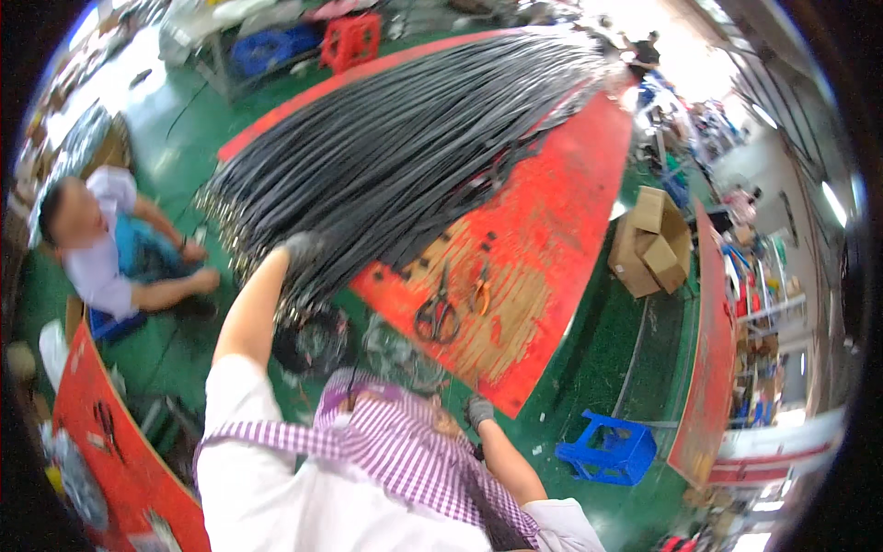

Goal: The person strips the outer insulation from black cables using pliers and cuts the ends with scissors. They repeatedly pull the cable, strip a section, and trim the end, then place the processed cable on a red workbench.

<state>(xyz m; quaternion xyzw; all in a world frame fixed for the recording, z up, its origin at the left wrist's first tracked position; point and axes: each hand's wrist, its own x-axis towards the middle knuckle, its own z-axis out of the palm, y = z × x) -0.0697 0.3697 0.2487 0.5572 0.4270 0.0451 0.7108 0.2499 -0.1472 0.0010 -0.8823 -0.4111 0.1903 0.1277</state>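
A thick spread of long black cables lies along the red table, with metallic ends gathered at its near left edge. My left hand, in a grey glove, rests on the cables close to those ends; blur hides its fingers. My right hand, also gloved, is low beside the table's near corner, and its fingers are too small to make out. Black-handled scissors and orange-handled pliers lie on the worn tabletop between my hands. Several small black pieces are scattered by the cables.
A person sits at the left, facing the cable ends. Coiled black cable is under the table's near edge. To the right are an open cardboard box, a blue stool and another red table. A red stool stands behind.
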